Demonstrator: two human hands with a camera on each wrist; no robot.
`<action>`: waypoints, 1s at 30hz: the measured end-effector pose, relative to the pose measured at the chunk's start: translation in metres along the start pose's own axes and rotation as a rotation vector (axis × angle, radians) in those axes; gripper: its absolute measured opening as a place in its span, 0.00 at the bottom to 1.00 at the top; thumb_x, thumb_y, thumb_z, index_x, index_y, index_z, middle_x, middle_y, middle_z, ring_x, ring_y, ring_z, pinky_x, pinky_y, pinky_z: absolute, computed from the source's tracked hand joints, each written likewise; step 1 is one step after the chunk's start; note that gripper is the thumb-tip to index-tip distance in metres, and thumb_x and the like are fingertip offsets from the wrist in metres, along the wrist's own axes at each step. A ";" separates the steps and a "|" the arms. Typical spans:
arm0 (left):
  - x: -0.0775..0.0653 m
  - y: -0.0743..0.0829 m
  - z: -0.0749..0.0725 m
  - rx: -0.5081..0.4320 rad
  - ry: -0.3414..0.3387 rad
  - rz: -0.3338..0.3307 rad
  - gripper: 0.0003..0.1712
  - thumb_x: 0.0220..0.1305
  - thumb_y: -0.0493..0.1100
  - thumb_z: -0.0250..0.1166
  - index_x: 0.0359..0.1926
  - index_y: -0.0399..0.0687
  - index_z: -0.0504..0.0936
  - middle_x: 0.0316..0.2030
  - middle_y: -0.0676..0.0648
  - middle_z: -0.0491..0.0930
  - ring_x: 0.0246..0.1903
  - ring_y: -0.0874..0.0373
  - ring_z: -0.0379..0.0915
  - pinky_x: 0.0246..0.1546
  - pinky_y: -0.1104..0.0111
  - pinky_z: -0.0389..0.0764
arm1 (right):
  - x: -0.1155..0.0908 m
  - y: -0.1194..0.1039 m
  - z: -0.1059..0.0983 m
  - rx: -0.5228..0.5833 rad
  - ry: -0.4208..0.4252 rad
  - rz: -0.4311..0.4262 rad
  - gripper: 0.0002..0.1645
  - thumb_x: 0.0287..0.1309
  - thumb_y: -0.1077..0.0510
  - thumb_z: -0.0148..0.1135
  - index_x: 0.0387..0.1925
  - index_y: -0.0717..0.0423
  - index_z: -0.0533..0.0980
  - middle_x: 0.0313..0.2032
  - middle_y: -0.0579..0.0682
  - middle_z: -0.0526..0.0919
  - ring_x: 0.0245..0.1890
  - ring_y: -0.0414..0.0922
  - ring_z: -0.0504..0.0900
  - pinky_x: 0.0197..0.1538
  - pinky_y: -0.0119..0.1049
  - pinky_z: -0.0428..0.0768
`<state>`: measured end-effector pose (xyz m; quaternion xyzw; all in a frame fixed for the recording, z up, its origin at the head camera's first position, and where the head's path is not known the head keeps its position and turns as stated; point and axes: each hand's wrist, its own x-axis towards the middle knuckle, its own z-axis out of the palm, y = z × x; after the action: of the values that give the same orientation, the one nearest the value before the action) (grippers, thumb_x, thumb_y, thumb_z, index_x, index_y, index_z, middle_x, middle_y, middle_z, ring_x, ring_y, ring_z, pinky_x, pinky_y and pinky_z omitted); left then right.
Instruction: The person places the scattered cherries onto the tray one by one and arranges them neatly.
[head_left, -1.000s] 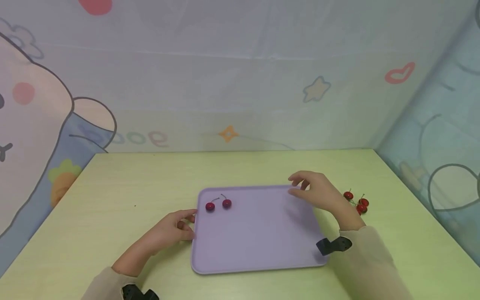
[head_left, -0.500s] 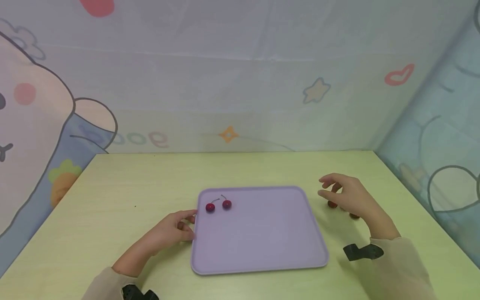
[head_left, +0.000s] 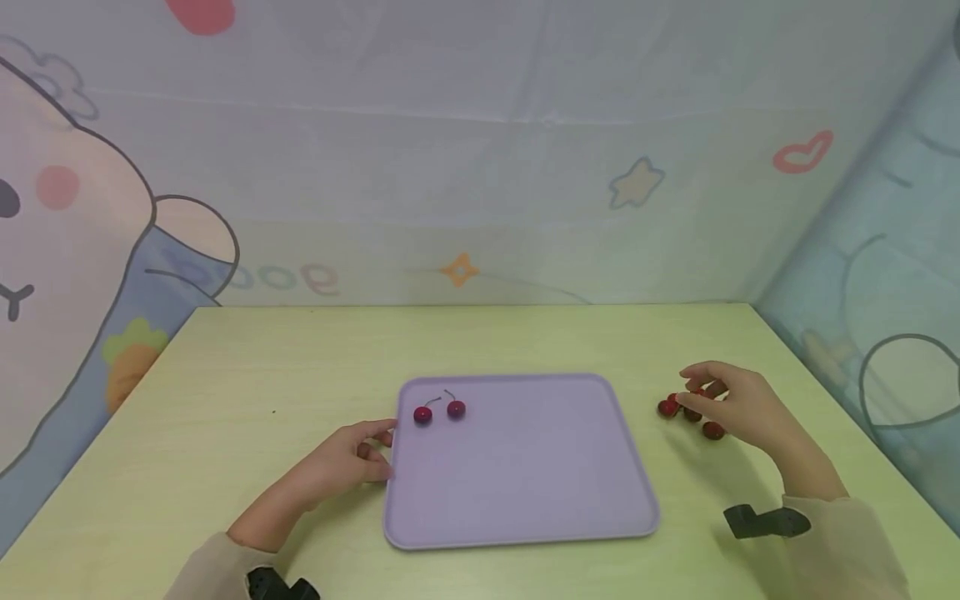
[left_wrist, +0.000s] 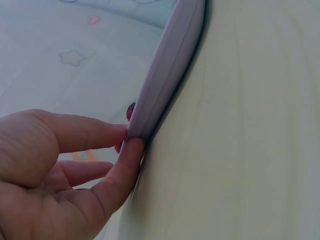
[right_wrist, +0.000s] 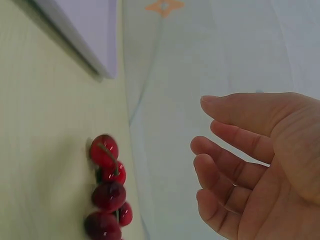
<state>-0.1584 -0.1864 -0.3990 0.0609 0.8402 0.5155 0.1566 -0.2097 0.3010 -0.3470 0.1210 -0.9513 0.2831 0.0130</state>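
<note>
In the head view, my left hand (head_left: 341,462) is at the left edge of a lilac tray (head_left: 525,475). Its thumb and index fingertip rest against the tray's rim, as the left wrist view also shows. Two cherries with stems, a left one (head_left: 423,415) and a right one (head_left: 456,409), lie in the tray's far left corner. Right of the tray, my right hand (head_left: 738,404) hovers over a bunch of red cherries (head_left: 667,407), partly hiding them. In the right wrist view its fingers are loosely bent, apart from the cherries (right_wrist: 109,195) and holding nothing.
The pale yellow-green table (head_left: 315,358) extends around the tray. A printed cloth backdrop (head_left: 480,167) stands along the back, with another printed sheet (head_left: 885,275) along the right side. A tiny dark speck (head_left: 273,412) lies on the table at left.
My right hand has moved right and slightly nearer, from above the tray's far right corner to the loose cherries. The left hand stays at the tray, and the two cherries there have not moved.
</note>
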 end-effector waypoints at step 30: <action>-0.002 0.000 0.000 0.003 0.001 0.002 0.39 0.54 0.31 0.67 0.67 0.29 0.63 0.51 0.39 0.73 0.38 0.55 0.72 0.33 0.68 0.75 | -0.014 0.055 0.009 -0.049 -0.037 0.114 0.25 0.58 0.50 0.66 0.48 0.67 0.76 0.36 0.51 0.81 0.36 0.46 0.80 0.35 0.39 0.74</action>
<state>-0.1571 -0.1871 -0.3985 0.0616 0.8409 0.5146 0.1556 -0.2086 0.3434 -0.3852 0.0716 -0.9634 0.2579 -0.0179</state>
